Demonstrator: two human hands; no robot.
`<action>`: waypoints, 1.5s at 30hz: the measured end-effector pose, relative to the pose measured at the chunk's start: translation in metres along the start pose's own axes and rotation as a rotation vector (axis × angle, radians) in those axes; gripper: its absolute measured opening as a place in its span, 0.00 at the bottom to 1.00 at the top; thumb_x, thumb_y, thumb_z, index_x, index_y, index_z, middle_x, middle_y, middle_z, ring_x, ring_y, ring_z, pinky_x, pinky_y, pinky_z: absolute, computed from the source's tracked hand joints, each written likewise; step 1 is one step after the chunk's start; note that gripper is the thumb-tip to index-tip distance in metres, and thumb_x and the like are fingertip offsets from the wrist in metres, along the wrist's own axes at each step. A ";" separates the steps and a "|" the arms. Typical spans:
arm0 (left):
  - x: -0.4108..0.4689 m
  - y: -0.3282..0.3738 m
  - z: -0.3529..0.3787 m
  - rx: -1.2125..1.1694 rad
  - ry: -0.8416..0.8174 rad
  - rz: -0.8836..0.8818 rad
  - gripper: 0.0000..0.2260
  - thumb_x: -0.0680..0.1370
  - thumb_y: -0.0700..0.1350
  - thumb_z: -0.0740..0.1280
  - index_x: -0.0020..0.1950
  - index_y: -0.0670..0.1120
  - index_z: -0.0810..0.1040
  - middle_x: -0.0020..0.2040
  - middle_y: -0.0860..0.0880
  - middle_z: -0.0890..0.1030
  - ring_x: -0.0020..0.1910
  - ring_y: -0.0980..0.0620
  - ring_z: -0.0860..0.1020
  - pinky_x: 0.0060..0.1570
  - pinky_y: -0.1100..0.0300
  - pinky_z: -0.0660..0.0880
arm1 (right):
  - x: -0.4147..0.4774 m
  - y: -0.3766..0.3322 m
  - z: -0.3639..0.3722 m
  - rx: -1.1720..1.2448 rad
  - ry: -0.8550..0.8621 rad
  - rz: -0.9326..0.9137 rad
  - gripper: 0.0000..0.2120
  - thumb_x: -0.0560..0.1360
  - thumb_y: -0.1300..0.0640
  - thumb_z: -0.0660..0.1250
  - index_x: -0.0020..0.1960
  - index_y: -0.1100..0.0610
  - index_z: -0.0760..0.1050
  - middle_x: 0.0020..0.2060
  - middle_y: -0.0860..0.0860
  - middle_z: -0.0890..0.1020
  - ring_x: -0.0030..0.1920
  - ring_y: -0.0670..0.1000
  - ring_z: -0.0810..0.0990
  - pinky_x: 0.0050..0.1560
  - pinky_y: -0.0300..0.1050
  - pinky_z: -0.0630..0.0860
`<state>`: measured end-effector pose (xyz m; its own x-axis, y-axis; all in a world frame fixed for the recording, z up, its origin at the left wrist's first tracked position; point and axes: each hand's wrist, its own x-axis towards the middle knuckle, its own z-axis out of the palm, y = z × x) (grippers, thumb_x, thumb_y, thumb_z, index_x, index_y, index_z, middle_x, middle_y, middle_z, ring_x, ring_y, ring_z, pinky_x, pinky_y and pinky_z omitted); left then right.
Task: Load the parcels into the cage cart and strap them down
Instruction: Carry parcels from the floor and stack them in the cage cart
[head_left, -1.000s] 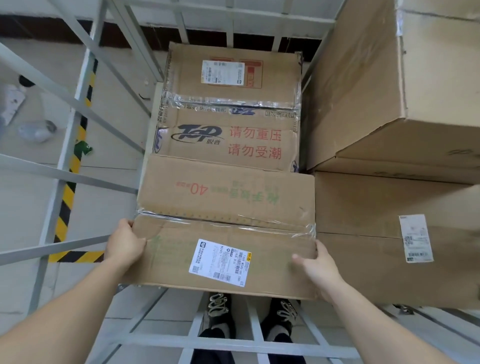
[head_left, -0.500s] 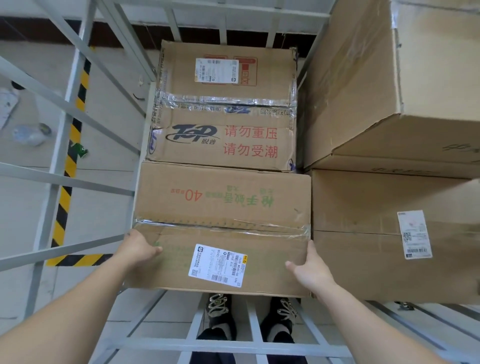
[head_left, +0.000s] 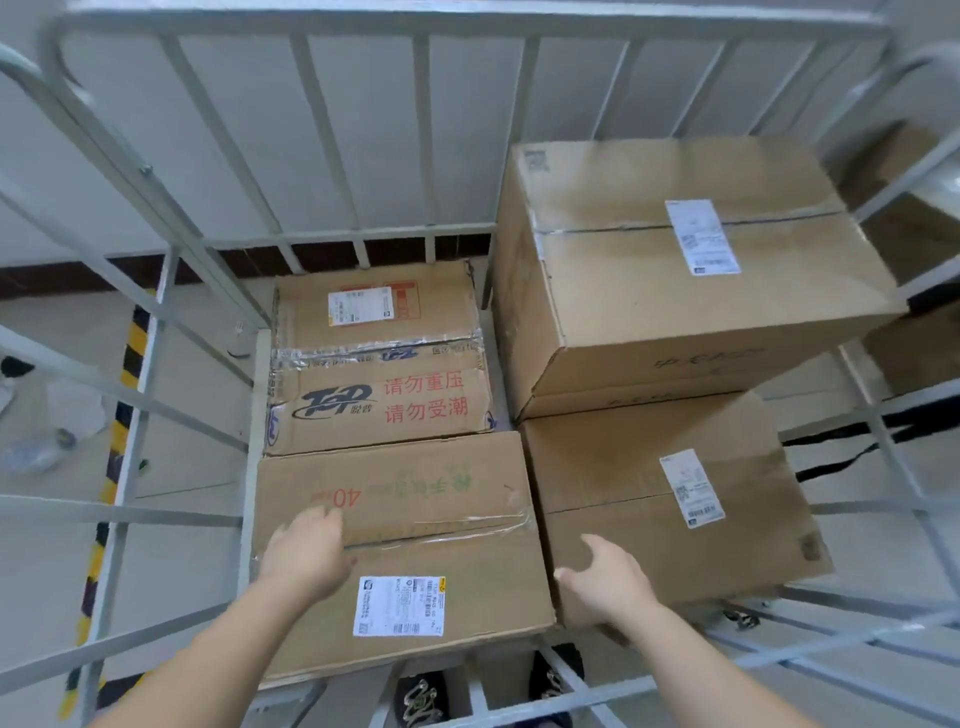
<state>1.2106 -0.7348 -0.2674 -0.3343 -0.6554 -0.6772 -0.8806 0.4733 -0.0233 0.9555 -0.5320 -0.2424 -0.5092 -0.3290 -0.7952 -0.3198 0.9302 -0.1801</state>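
Far-left carton (head_left: 376, 358): red Chinese print reading 请勿重压 above 请勿受潮, beside a dark swoosh logo reading "Top" with small characters under it; white shipping label (head_left: 361, 305) on the far flap, print too small to read. Near-left carton (head_left: 395, 525): upside-down red "40" next to faded green characters, illegible; white label with barcode (head_left: 399, 605) at the near edge, text unreadable. Near-right carton (head_left: 670, 499): white label (head_left: 691, 488), barcode only made out. Far-right stacked carton (head_left: 691, 270): white label (head_left: 702, 236) on top, blurred; faint lettering on the near side, unreadable.
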 end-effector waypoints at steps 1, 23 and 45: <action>-0.005 0.011 -0.015 0.049 0.023 0.055 0.21 0.79 0.52 0.61 0.70 0.47 0.69 0.70 0.49 0.70 0.70 0.49 0.68 0.67 0.53 0.66 | -0.010 0.004 -0.013 0.007 0.019 -0.003 0.34 0.75 0.44 0.68 0.77 0.53 0.61 0.73 0.50 0.69 0.72 0.54 0.68 0.69 0.50 0.68; -0.206 0.427 -0.229 0.377 0.463 0.645 0.13 0.80 0.53 0.62 0.59 0.47 0.72 0.60 0.49 0.75 0.61 0.47 0.74 0.57 0.54 0.70 | -0.188 0.263 -0.325 0.081 0.558 -0.116 0.31 0.76 0.44 0.67 0.76 0.50 0.63 0.72 0.51 0.70 0.70 0.54 0.69 0.67 0.51 0.71; -0.286 0.833 -0.331 0.461 0.767 0.935 0.16 0.79 0.53 0.63 0.62 0.45 0.73 0.61 0.47 0.77 0.61 0.45 0.75 0.57 0.51 0.72 | -0.195 0.521 -0.591 0.088 0.811 0.059 0.26 0.75 0.47 0.68 0.70 0.53 0.70 0.69 0.52 0.72 0.70 0.54 0.68 0.63 0.49 0.70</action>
<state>0.4618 -0.3480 0.1504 -0.9979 -0.0631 0.0149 -0.0645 0.9899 -0.1264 0.4156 -0.0799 0.1611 -0.9540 -0.2628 -0.1445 -0.2275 0.9481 -0.2222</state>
